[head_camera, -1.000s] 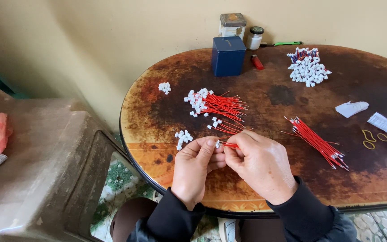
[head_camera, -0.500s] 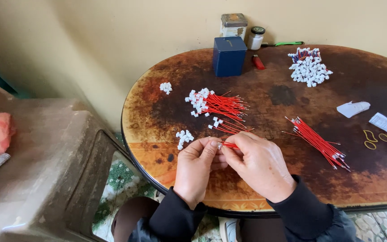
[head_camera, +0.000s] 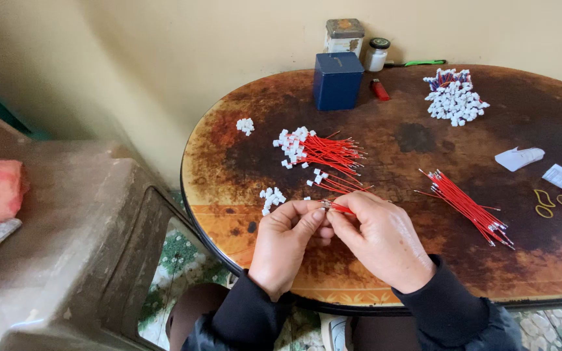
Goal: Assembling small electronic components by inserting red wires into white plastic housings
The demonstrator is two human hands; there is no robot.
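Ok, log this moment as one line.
left hand: pinching white plug | right hand: holding red wire | both over table edge | loose plugs beside

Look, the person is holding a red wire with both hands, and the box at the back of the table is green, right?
Not quite. The box at the back of the table is dark blue, not green; the head view shows it. The rest holds: the left hand and right hand together pinch a red wire.
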